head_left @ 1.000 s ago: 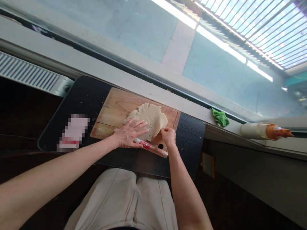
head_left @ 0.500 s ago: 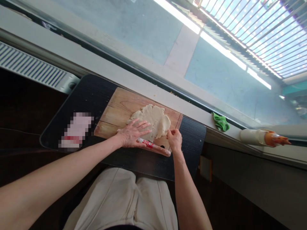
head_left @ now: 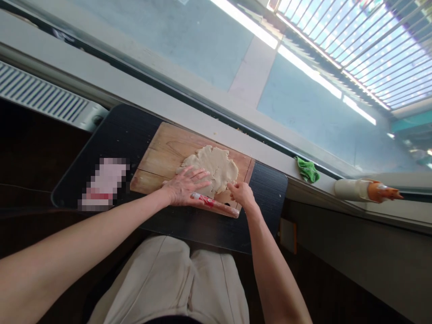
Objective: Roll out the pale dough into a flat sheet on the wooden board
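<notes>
A flattened sheet of pale dough (head_left: 221,166) with ragged, cracked edges lies on a wooden cutting board (head_left: 151,162). My left hand (head_left: 184,185) is spread flat, its fingers over the dough's lower left part and its thumb by a slim tube with a red-and-white label (head_left: 211,202). That tube lies along the board's near edge, its left end close to the palm. At the dough's lower right edge, my right hand (head_left: 241,193) is closed in a pinch on the rim; its fingertips are partly hidden.
The board rests on a black table (head_left: 270,189) against a window sill (head_left: 276,168). On the sill are a green cloth (head_left: 307,169) and a pale bottle with an orange top (head_left: 354,190). A blurred pinkish item (head_left: 106,182) lies at the table's left; a radiator (head_left: 43,92) stands beyond.
My right hand has shifted a little left along the dough's edge, turning inward at the wrist. My left hand stays spread on the dough. The whole view has moved slightly.
</notes>
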`<state>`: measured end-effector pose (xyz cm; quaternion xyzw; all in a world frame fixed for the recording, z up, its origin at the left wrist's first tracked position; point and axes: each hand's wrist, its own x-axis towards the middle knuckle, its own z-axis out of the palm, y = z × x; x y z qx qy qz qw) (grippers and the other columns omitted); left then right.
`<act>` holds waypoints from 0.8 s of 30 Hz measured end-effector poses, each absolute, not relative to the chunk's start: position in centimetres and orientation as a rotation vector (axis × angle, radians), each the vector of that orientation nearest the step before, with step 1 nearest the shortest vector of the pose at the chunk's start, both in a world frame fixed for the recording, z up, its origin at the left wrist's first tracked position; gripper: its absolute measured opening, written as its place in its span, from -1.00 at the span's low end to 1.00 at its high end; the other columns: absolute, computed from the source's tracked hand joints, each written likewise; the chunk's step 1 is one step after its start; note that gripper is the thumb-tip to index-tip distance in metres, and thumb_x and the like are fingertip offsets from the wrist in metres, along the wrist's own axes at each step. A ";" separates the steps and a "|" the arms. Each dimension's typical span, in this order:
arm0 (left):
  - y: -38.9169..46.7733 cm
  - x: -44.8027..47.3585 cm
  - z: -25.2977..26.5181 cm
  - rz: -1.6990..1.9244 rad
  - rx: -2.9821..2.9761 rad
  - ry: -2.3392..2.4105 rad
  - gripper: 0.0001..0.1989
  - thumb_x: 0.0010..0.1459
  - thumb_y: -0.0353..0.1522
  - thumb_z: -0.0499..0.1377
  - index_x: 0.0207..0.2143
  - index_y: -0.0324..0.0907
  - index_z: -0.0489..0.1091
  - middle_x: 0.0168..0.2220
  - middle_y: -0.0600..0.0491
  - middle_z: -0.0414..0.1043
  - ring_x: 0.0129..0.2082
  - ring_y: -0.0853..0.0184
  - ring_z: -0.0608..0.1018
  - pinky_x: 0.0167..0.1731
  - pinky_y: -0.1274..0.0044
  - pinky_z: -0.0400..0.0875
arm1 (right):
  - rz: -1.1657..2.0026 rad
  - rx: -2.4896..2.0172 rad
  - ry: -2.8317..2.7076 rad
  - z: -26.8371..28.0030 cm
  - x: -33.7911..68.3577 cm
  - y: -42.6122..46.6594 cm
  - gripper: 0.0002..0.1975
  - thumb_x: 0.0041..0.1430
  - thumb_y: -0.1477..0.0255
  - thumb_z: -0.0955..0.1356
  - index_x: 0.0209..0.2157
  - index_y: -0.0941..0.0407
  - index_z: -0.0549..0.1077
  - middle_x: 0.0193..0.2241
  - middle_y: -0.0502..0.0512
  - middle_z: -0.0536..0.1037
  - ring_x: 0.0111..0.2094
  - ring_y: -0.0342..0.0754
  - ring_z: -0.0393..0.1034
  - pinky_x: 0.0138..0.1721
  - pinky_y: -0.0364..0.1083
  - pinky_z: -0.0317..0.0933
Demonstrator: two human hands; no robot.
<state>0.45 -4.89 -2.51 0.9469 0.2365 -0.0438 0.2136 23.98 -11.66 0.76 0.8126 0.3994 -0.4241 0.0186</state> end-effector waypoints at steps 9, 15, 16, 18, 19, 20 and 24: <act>-4.9 0.3 -2.8 -0.110 2.626 0.651 -0.29 0.08 0.14 -0.02 0.21 0.04 0.18 0.34 0.00 -0.06 0.32 0.16 0.00 0.25 0.22 -0.42 | -0.941 2.409 1.509 0.0 22.5 -12.4 -0.69 0.19 0.25 0.21 -0.42 0.07 0.51 -0.41 0.08 0.59 -0.38 -0.08 0.44 -0.42 -0.18 0.13; -4.8 0.3 -2.7 -0.112 2.612 0.650 -0.28 0.07 0.14 0.00 0.21 0.04 0.18 0.34 0.01 -0.06 0.32 0.15 0.00 0.26 0.22 -0.40 | -0.936 2.363 1.459 0.1 24.1 -12.3 -0.66 0.17 0.14 0.25 -0.44 0.07 0.50 -0.41 0.10 0.59 -0.35 -0.05 0.45 -0.39 -0.17 0.15; -4.8 0.3 -2.7 -0.110 2.612 0.649 -0.28 0.07 0.14 0.00 0.21 0.04 0.18 0.34 0.00 -0.06 0.32 0.16 0.00 0.26 0.23 -0.40 | -0.973 2.376 1.447 0.0 24.4 -12.4 -0.64 0.16 0.11 0.26 -0.47 0.07 0.50 -0.44 0.09 0.58 -0.37 -0.06 0.44 -0.40 -0.17 0.15; -4.8 0.3 -2.6 -0.106 2.615 0.652 -0.28 0.07 0.14 0.01 0.20 0.03 0.19 0.34 0.00 -0.05 0.32 0.16 0.00 0.26 0.23 -0.40 | -1.067 2.429 1.474 -0.1 24.8 -12.4 -0.60 0.17 0.10 0.24 -0.49 0.09 0.49 -0.48 0.07 0.56 -0.42 -0.08 0.42 -0.42 -0.18 0.16; -4.9 0.3 -2.6 -0.104 2.615 0.656 -0.29 0.07 0.14 0.01 0.20 0.03 0.20 0.34 0.00 -0.04 0.32 0.16 0.01 0.26 0.23 -0.40 | -1.134 2.468 1.490 -0.2 24.9 -12.3 -0.58 0.21 0.11 0.21 -0.48 0.10 0.49 -0.49 0.06 0.56 -0.44 -0.10 0.42 -0.43 -0.18 0.17; -4.9 0.3 -2.5 -0.100 2.615 0.660 -0.30 0.07 0.13 0.01 0.20 0.03 0.20 0.34 0.00 -0.04 0.32 0.16 0.01 0.26 0.23 -0.40 | -1.212 2.505 1.500 -0.4 24.9 -12.1 -0.56 0.25 0.15 0.16 -0.45 0.11 0.49 -0.48 0.06 0.56 -0.46 -0.12 0.42 -0.44 -0.19 0.19; -5.0 0.4 -2.6 -0.083 2.611 0.665 -0.31 0.08 0.12 0.01 0.20 0.03 0.21 0.33 0.00 -0.02 0.32 0.16 0.02 0.27 0.24 -0.38 | -1.385 2.549 1.456 -1.2 23.1 -10.7 -0.62 0.31 0.37 0.10 -0.31 0.16 0.49 -0.44 0.10 0.57 -0.41 -0.12 0.47 -0.38 -0.20 0.26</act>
